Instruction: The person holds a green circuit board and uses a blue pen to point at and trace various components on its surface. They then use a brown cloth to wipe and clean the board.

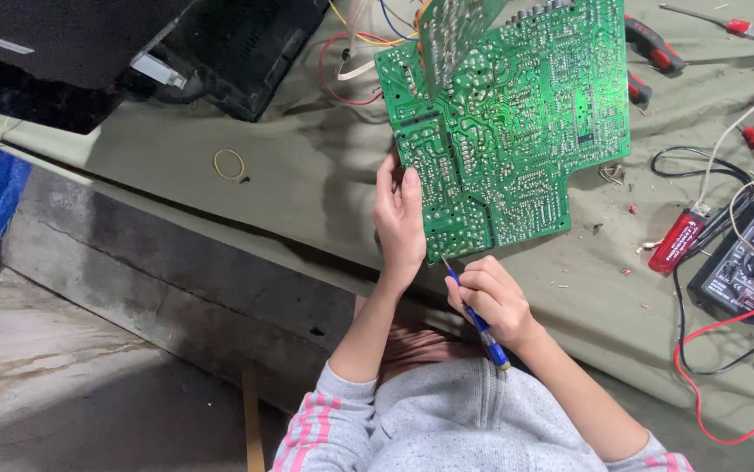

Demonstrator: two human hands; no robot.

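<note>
Two hands on the job: left hand (pixel 399 218) is closed on the lower left edge of the green circuit board (pixel 508 122), thumb on the solder face, other fingers hidden behind it. Right hand (pixel 492 301) is curled tight around a thin blue-handled tool (pixel 479 322), pen style

Board is held up over the olive cloth (pixel 307 175) of the bench, solder side to the camera, long axis running up and slightly right, away from the body. A smaller green board (pixel 456 31) stands off it near the top, with coloured wires (pixel 355 52) trailing behind

Key geometry: tool lies diagonal, handle end down-right toward the grey hoodie, tip pointing up-left and meeting the board's bottom edge, just right of the left hand. Right hand sits directly below the board and close to it, so it's the working hand; left is only the clamp. Whether the tip touches a joint or only the edge, can't tell

Around: black multimeter (pixel 744 262) with red and black leads to the right, red-handled screwdrivers (pixel 652 48) top right, yellow rubber band (pixel 228 163) on the cloth to the left, black casing (pixel 237 52) top left
</note>
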